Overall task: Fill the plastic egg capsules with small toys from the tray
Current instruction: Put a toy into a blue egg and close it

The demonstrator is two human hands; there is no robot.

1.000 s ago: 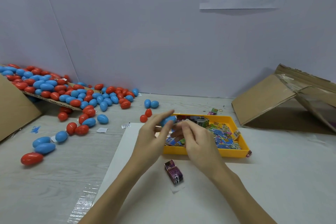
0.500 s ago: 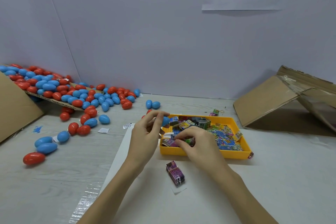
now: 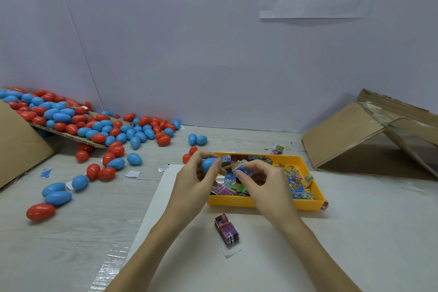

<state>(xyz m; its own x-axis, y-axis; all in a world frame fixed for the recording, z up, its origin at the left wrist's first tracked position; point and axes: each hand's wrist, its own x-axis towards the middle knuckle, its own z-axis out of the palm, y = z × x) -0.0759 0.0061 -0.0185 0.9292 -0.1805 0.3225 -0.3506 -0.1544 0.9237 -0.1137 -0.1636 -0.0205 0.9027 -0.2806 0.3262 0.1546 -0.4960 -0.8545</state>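
Note:
My left hand (image 3: 193, 179) grips a blue egg capsule (image 3: 208, 164) just above the near left corner of the yellow tray (image 3: 265, 204). My right hand (image 3: 263, 180) pinches a small blue toy packet (image 3: 243, 169) between thumb and forefinger, a short way right of the capsule. The tray holds several small colourful toy packets (image 3: 294, 182). I cannot tell whether the capsule is split open; my fingers hide its right end.
A heap of red and blue egg capsules (image 3: 94, 125) spills off a cardboard sheet at the left, with loose ones (image 3: 58, 197) on the table. A bundled purple packet stack (image 3: 226, 230) lies on the white mat before the tray. A cardboard box (image 3: 369, 130) lies at the right.
My right hand has lifted out of the tray with a small blue packet and come up beside the capsule. My left hand has turned the blue capsule into clearer view.

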